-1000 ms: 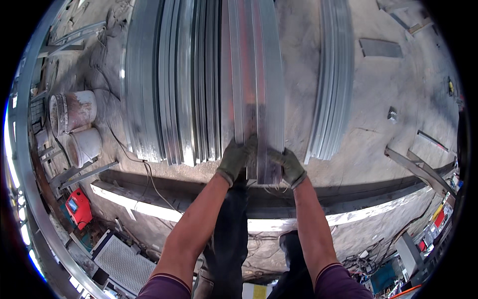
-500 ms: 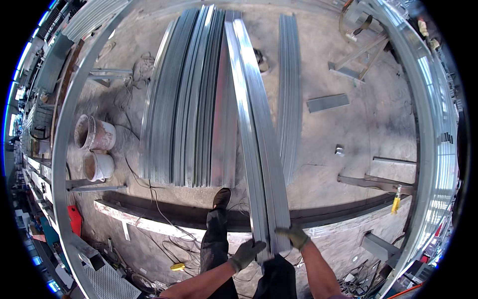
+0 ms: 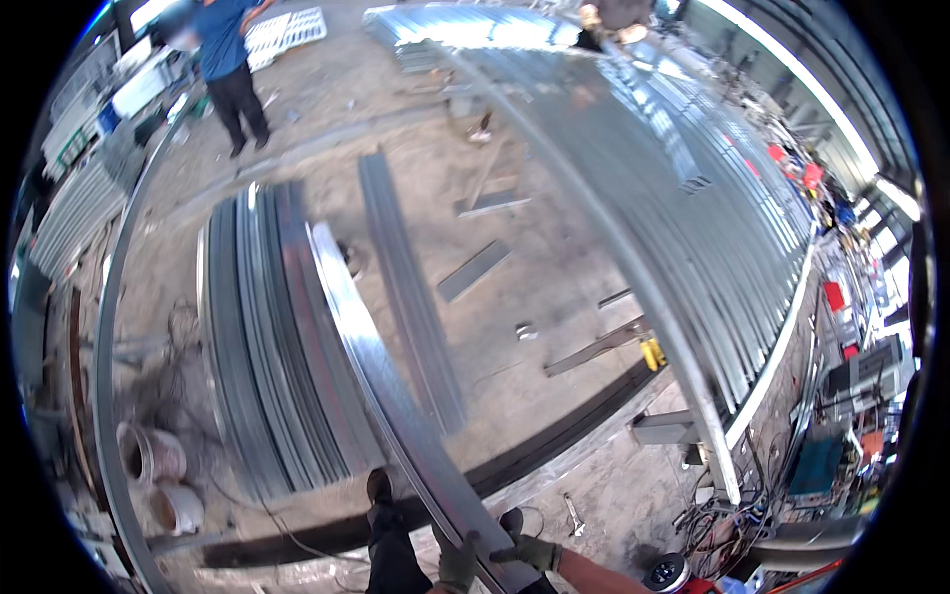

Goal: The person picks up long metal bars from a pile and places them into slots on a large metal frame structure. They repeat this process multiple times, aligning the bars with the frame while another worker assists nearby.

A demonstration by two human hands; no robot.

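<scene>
A long shiny metal profile (image 3: 396, 391) slants from the floor at the far left toward me, its near end raised at my legs. My gloved left hand (image 3: 458, 562) is closed round the left edge of that near end. On its right edge my gloved right hand (image 3: 527, 552) is closed too, the fingers lying over the top. Whether it is one length or two fitted together I cannot tell. Left of it lies a stack of similar profiles (image 3: 259, 337) on the floor. To its right lies a narrower bundle of profiles (image 3: 408, 297).
Two dirty white buckets (image 3: 176, 508) stand at the left. A short metal plate (image 3: 473, 270) lies on the floor at centre. A large rack of ribbed metal sheeting (image 3: 683, 257) fills the right. One person (image 3: 226, 59) stands far left, another (image 3: 616, 14) behind the rack. Cables (image 3: 737, 535) lie lower right.
My view has swung to the right and upward, bringing two people and the sheeting rack into sight. The two strips of the held profile, apart before, now look closer together. Both hands keep their grip.
</scene>
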